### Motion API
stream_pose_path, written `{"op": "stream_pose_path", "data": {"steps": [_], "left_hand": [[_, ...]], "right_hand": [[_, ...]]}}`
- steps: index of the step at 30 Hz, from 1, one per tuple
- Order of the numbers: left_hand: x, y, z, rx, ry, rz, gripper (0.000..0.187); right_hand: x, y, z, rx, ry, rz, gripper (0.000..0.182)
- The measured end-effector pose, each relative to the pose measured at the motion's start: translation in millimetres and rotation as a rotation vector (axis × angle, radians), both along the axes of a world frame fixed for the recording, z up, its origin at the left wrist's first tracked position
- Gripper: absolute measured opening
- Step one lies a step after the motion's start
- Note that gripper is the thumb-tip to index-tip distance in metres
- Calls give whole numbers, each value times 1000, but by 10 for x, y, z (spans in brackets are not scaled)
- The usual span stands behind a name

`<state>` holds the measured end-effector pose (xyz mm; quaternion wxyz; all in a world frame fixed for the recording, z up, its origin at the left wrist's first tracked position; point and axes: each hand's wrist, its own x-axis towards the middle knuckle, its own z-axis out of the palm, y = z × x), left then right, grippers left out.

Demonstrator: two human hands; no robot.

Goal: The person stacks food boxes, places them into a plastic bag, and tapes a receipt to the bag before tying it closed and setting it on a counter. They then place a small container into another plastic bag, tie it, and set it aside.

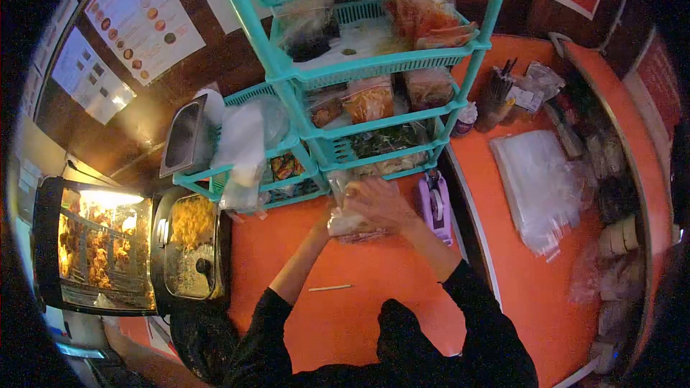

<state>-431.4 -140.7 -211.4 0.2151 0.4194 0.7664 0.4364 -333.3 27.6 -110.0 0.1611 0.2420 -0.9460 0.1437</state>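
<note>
A clear plastic bag point(351, 225) with pale contents, too blurred to make out, is held between my two hands over the orange counter. My left hand point(325, 227) grips its left side, with most of the fingers hidden behind the plastic. Across the top of the bag lies my right hand point(379, 205), its fingers bent onto the film and smeared by motion. The turquoise rack point(388, 129) stands just beyond both hands. To the right of my right hand is a purple tape dispenser point(435, 207).
A thin white stick point(330, 288) lies on the counter point(287, 323). At left are a lit food warmer point(106, 244) and a tray of shredded yellow food point(192, 223). A stack of clear bags point(535, 187) rests at right. Bagged foods point(370, 100) fill the rack shelves.
</note>
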Motion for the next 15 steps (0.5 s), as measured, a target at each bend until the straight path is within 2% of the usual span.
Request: {"op": "stream_pose_path", "data": {"steps": [4, 7, 9, 10, 12, 14, 15], "left_hand": [[111, 89, -39, -24, 83, 99, 56], [191, 149, 32, -57, 167, 198, 52], [229, 201, 91, -72, 202, 271, 50], [260, 217, 154, -77, 210, 310, 49], [315, 235, 298, -80, 220, 405, 49], [371, 227, 562, -61, 198, 522, 48], [406, 198, 750, -35, 178, 595, 49]], "right_hand": [[-274, -378, -484, -3, 162, -17, 41], [-238, -600, -483, -54, 119, -147, 45], [-141, -667, -418, 31, 160, -339, 40], [-60, -680, -313, 29, 168, -342, 40], [176, -662, -98, -293, 213, -507, 60], [633, -455, -98, -547, 355, -421, 65], [939, -373, -261, -529, 398, -510, 65]]}}
